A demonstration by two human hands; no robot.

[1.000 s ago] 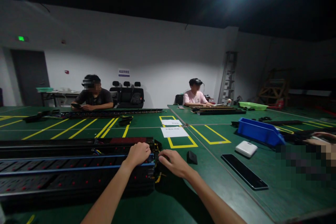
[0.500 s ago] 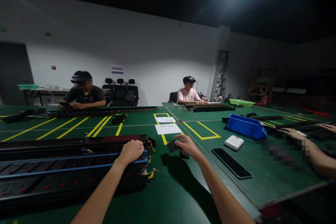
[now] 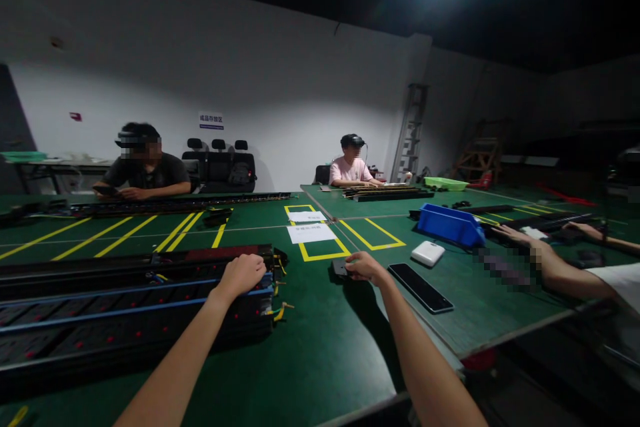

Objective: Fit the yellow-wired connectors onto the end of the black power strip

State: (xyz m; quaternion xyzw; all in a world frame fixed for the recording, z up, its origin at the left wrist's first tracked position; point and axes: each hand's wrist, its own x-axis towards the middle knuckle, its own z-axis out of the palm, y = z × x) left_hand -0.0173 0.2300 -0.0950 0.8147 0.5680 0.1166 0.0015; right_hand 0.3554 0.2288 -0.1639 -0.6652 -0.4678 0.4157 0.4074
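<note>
Small black block pinched in the right hand.
Black power strips are touched by the left hand; its finger opening cannot be told.

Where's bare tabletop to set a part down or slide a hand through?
Green tabletop between the right ends of the black rails and the right forearm; smaller patch inside the yellow outline, between the paper sheets and blue bin. Crowded: left, with the rails; right, by bin, phone, white case and co-worker's hands.

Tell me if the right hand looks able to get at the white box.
Likely yes: the white box sits nearby, uncovered, though the right hand seems to be gripping the small black block.
</note>
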